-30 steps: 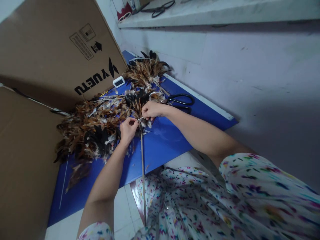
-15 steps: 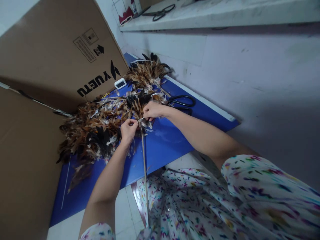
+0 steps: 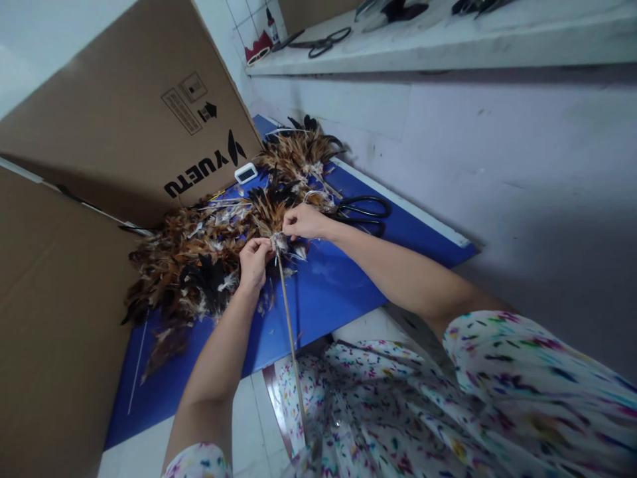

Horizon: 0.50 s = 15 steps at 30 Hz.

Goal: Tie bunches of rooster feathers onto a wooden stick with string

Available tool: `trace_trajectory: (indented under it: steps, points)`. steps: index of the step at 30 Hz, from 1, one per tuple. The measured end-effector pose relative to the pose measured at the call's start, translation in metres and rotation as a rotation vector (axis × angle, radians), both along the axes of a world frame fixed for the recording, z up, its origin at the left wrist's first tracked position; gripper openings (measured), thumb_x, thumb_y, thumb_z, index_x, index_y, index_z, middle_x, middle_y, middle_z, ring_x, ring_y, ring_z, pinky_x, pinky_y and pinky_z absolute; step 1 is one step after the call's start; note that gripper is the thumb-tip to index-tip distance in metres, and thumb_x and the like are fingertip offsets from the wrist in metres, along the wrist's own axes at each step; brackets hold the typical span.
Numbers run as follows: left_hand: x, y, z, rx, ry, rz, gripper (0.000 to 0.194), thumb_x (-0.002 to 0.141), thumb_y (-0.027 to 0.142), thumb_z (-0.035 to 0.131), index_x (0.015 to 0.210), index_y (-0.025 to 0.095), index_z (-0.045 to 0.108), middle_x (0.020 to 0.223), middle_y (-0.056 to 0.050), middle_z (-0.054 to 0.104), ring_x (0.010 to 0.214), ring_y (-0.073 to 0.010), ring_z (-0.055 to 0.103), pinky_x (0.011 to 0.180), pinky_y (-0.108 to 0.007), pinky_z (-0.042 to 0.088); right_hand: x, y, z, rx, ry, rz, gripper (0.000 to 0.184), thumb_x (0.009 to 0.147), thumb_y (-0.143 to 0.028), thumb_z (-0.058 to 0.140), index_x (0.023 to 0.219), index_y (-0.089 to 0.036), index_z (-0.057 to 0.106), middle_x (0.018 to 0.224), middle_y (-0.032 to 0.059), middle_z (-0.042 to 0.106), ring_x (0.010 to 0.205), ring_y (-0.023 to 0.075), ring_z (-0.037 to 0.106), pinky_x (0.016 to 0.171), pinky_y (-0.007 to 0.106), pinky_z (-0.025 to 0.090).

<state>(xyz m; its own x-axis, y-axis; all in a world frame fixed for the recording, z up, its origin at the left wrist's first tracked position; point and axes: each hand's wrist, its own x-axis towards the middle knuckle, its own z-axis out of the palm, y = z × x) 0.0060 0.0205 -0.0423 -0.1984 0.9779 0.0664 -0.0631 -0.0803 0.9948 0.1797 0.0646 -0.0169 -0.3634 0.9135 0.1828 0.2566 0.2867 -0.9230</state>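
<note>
A thin wooden stick (image 3: 288,318) slants from my lap up over the table edge. Brown and black feathers (image 3: 269,211) fan out from its top end, with a pale, fluffy binding (image 3: 279,243) around their base. On the left of this binding, my left hand (image 3: 255,262) is closed, thumb and fingertips pinching a thin white string that is barely visible. My right hand (image 3: 304,222) pinches on the other side, just above and right of the binding; its end of the string is mostly hidden by the fingers. Black-handled scissors (image 3: 365,207) lie just right of my right hand.
Loose feathers (image 3: 169,265) heap across the left of the blue table (image 3: 333,285). Another feather bunch (image 3: 296,156) lies at the back, near a small white device (image 3: 245,174). Cardboard (image 3: 124,106) walls the left side. A ledge (image 3: 423,46) above holds more scissors (image 3: 326,43).
The white string stretched between my hands no longer shows plainly. My hands now sit at either side of the binding, fingers still pinched. The view has shifted slightly.
</note>
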Motion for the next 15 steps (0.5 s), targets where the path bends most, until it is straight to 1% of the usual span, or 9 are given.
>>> trace_trajectory:
  steps: [3, 5, 7, 9, 12, 15]
  points:
    - [-0.001, -0.001, 0.003, -0.023, -0.098, -0.06, 0.022, 0.064, 0.03, 0.073, 0.07, 0.015, 0.058, 0.065, 0.003, 0.057, 0.06, -0.0081, 0.055, 0.058, -0.021, 0.05, -0.002, -0.001, -0.002, 0.126, -0.023, -0.014, 0.009, 0.068, -0.013, 0.059, 0.066, -0.012, 0.068, 0.054, -0.0017, 0.062, 0.055, 0.0099, 0.062, 0.057, 0.018, 0.043]
    - [-0.001, -0.003, 0.006, -0.058, -0.137, -0.067, 0.03, 0.066, 0.038, 0.075, 0.073, 0.016, 0.055, 0.066, 0.003, 0.058, 0.06, -0.0086, 0.056, 0.057, -0.022, 0.05, -0.004, -0.004, -0.002, 0.198, -0.043, -0.021, 0.011, 0.069, -0.013, 0.059, 0.068, -0.012, 0.07, 0.056, -0.001, 0.063, 0.057, 0.0092, 0.06, 0.059, 0.018, 0.042]
    - [0.0, -0.003, 0.009, -0.108, -0.118, -0.061, 0.038, 0.064, 0.043, 0.078, 0.075, 0.017, 0.053, 0.065, 0.003, 0.058, 0.057, -0.0086, 0.056, 0.053, -0.021, 0.049, -0.006, -0.007, -0.002, 0.253, -0.069, -0.025, 0.012, 0.07, -0.013, 0.059, 0.07, -0.011, 0.071, 0.061, -0.0001, 0.065, 0.061, 0.0087, 0.058, 0.062, 0.019, 0.04]
    - [0.001, -0.004, 0.011, -0.17, -0.072, -0.066, 0.042, 0.061, 0.044, 0.081, 0.077, 0.016, 0.055, 0.062, 0.003, 0.057, 0.053, -0.0091, 0.055, 0.047, -0.02, 0.047, -0.008, -0.01, -0.002, 0.288, -0.091, -0.014, 0.012, 0.071, -0.012, 0.06, 0.072, -0.011, 0.071, 0.067, 0.0009, 0.067, 0.064, 0.0085, 0.057, 0.063, 0.019, 0.039]
    - [0.001, -0.005, 0.012, -0.245, -0.042, -0.143, 0.042, 0.061, 0.046, 0.08, 0.077, 0.012, 0.059, 0.059, 0.0, 0.057, 0.048, -0.01, 0.054, 0.038, -0.019, 0.04, -0.012, -0.012, -0.004, 0.327, -0.114, 0.026, 0.012, 0.072, -0.011, 0.06, 0.075, -0.01, 0.072, 0.073, 0.0021, 0.068, 0.067, 0.0086, 0.057, 0.066, 0.019, 0.039]
    - [-0.002, -0.004, 0.013, -0.253, -0.07, -0.203, 0.038, 0.066, 0.044, 0.076, 0.075, 0.011, 0.059, 0.059, -0.001, 0.058, 0.042, -0.0069, 0.048, 0.032, -0.016, 0.029, -0.013, -0.01, -0.002, 0.39, -0.156, 0.076, 0.013, 0.075, -0.009, 0.058, 0.078, -0.009, 0.071, 0.078, 0.0038, 0.068, 0.072, 0.0093, 0.058, 0.07, 0.02, 0.04]
